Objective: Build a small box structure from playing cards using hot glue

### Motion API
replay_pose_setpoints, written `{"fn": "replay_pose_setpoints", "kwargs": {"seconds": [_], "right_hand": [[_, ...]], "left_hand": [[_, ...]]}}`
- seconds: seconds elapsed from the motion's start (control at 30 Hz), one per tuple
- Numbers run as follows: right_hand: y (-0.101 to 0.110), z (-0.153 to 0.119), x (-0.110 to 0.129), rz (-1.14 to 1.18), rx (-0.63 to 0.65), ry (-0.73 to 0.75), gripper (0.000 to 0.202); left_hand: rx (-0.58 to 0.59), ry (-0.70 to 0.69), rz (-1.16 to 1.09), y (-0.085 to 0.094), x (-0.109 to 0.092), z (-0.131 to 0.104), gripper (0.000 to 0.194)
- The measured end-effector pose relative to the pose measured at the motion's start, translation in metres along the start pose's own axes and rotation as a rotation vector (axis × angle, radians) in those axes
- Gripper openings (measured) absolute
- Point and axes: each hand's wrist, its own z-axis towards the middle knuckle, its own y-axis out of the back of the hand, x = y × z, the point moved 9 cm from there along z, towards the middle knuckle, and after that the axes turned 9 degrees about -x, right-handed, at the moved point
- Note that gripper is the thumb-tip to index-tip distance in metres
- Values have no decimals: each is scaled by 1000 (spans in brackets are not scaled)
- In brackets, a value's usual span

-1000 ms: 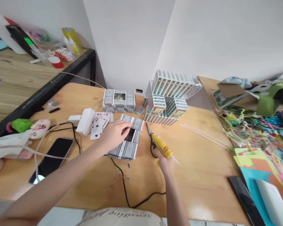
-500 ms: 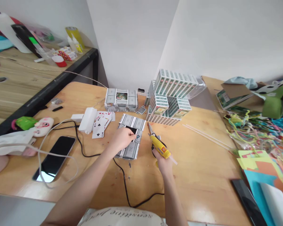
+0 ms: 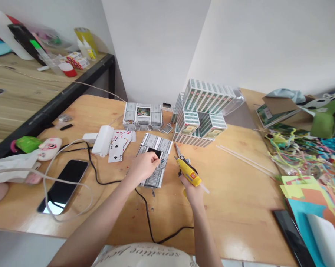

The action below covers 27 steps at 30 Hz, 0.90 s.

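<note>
My right hand (image 3: 193, 191) is wrapped round a yellow hot glue gun (image 3: 189, 172), a clear glue stick poking out of its rear. Scissors (image 3: 179, 150) lie by the gun's nozzle, partly hidden under it. My left hand (image 3: 145, 165) is closed in a pinch over a box covered in grey-patterned playing cards (image 3: 154, 181). A small blue-grey piece (image 3: 162, 161) sticks out from its fingertips, too small to name. Part of a dark opening (image 3: 155, 151) in the box's top shows beyond the fingers.
Behind stand a second card-covered box (image 3: 143, 118) and a structure of stacked card packs (image 3: 202, 122). Loose playing cards (image 3: 116, 148), a white power adapter (image 3: 102, 141) and a phone (image 3: 64, 187) lie left. A black cable (image 3: 147, 215) crosses the front. Coloured paper (image 3: 305, 193) lies right.
The view has shifted very slightly. Both hands keep their places, the left over the card-covered box and the right round the glue gun.
</note>
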Motion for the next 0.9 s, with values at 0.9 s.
{"fn": "replay_pose_setpoints", "kwargs": {"seconds": [0.9], "right_hand": [[1, -1, 1, 2, 13, -14, 38]], "left_hand": [[-80, -584, 163, 10, -29, -46, 81]]}}
